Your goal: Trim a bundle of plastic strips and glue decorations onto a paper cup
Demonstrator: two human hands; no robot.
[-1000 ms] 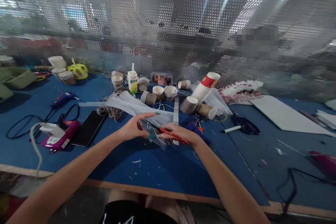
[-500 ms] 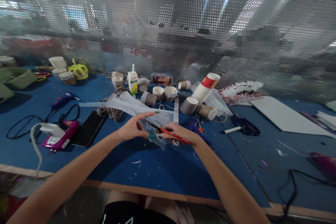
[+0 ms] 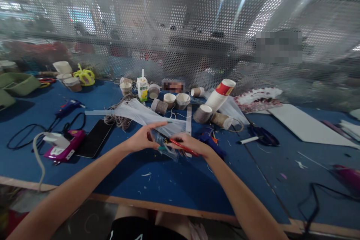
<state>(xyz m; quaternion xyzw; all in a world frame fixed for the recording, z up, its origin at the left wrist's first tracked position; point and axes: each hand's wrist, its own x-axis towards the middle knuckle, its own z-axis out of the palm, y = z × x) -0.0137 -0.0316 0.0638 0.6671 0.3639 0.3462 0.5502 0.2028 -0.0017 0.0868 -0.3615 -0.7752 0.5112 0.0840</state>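
Note:
My right hand (image 3: pixel 189 143) is closed around red-handled scissors (image 3: pixel 184 147), whose dark blades point up and left toward my left hand (image 3: pixel 143 138). Clear plastic film (image 3: pixel 170 153) lies between the two hands; my left hand grips it, thumb and index finger curved apart around the blades, its other fingers hidden. Translucent white strips (image 3: pixel 140 111) fan out beyond my fingers. A steel ruler (image 3: pixel 188 118) lies just behind my right hand.
A tangle of grey-brown cord (image 3: pixel 119 116) and a black phone (image 3: pixel 95 138) lie to the left, beside a magenta power strip (image 3: pixel 66 146). Stacked paper cups (image 3: pixel 218 97) lean behind. A blue glue gun (image 3: pixel 210 138) is near my right wrist; dark-handled scissors (image 3: pixel 266 137) lie farther right.
My right hand and the red-handled scissors have shifted slightly left, toward my left hand. My left hand stays nearly in place.

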